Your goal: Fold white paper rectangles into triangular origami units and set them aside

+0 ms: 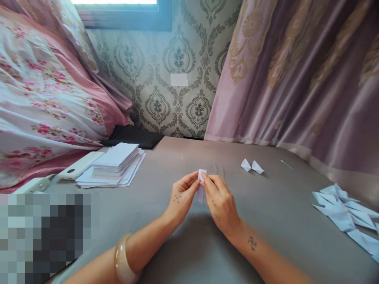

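Between the fingertips of both hands is a small folded white paper (202, 173), held just above the grey table surface. My left hand (185, 193) pinches its left side, thumb against fingers. My right hand (221, 199) closes on it from the right, with fingertips over the paper's face. Part of the paper's lower end shows in the gap between the hands; the rest is hidden by fingers. Beyond my right hand stand two small folded white paper pieces (252, 167) with pointed shapes, side by side.
A stack of white paper sheets (117, 165) lies at the left beside a white power strip (78, 165). Several folded paper pieces (340, 211) are heaped at the far right. A black cloth-like item (133, 136) lies at the back left. A thin greenish stick (286, 164) rests near the curtain.
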`<state>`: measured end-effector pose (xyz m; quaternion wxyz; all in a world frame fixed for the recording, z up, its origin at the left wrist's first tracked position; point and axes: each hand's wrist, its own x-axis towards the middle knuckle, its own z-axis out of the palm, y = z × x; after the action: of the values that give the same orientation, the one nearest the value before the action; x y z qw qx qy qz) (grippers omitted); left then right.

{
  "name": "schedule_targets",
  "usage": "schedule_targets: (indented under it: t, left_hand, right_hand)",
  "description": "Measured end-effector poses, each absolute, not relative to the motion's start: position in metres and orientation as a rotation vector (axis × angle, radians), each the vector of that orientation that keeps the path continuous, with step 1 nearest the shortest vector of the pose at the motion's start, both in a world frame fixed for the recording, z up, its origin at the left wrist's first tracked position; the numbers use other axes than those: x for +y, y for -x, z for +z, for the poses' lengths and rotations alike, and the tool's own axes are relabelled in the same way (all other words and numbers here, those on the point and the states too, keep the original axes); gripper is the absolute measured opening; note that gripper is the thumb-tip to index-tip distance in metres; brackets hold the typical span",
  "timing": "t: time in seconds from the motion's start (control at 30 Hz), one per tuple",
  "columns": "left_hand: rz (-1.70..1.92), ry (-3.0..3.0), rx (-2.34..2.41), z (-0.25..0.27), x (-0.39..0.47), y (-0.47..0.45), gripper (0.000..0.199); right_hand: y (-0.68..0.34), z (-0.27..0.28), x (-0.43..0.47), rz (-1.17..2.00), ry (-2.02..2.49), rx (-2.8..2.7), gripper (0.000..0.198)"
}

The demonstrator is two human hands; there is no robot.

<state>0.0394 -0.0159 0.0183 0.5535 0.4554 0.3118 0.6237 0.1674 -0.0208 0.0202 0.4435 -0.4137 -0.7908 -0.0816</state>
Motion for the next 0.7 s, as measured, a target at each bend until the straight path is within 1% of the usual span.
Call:
schedule_targets:
  t: [0.2,0.4,0.7]
  left_hand:
    - [1.485,-1.068,0.748,0.017,-0.015,-0.039,0.034]
    - [1.491,-1.065,0.725,0.018,-0.016,-0.039,0.034]
    - [1.511,-1.186,0.879,0.015,-0.017,-0.04,0.034]
  right_hand:
    - [-0.162,0.021,-0.02,0.022,1.057,-1.838,0.032]
    - [-0.159,0.027,-0.019,0.237,1.044,-1.723,0.025]
    - [-0.157,0.03,-0.023,0.283,1.088,-1.658,0.021]
